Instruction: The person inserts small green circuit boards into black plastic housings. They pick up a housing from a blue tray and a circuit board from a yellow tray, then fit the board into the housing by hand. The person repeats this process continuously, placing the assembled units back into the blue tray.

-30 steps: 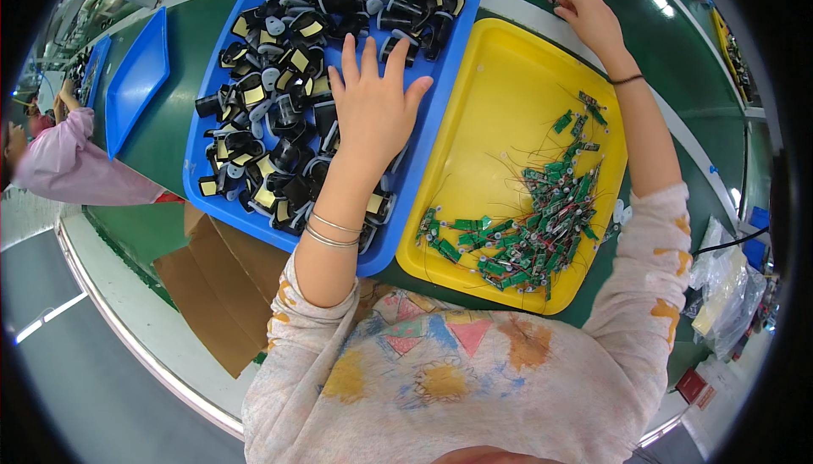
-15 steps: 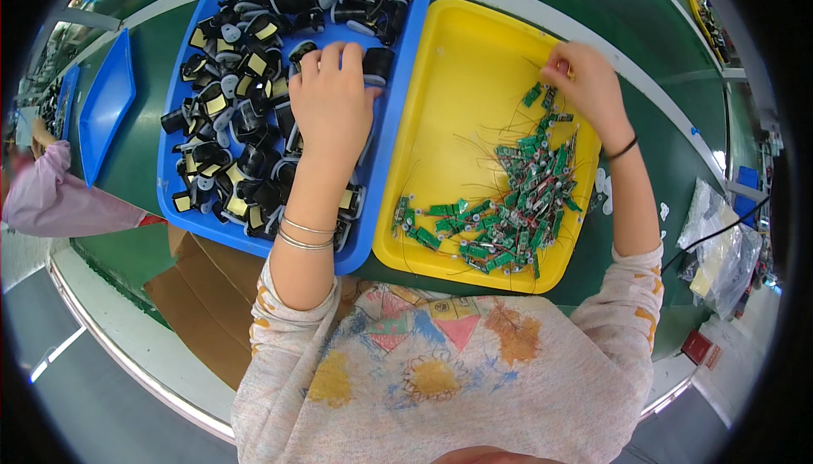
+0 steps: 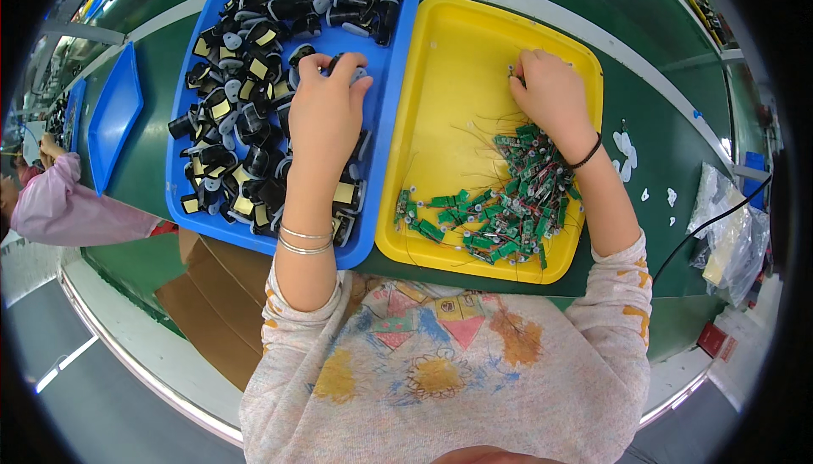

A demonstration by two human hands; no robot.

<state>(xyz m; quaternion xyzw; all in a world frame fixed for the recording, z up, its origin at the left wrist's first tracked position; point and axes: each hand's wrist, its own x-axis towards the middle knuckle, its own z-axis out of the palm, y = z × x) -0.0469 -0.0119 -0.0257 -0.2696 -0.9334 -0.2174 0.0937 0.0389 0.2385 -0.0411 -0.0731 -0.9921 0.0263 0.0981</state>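
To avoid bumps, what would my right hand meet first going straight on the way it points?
Probably the far rim of the yellow tray, though your right hand might pass above; depth is unclear.

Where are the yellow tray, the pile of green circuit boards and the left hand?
Yellow tray (image 3: 449,91), head view: bare floor toward its far left.
Pile of green circuit boards (image 3: 523,214), head view: middle of the heap.
Left hand (image 3: 325,115), head view: back of the hand.

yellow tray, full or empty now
Partly filled: green circuit boards with thin wires heap in the near half of the yellow tray, while much of its far half shows bare yellow.
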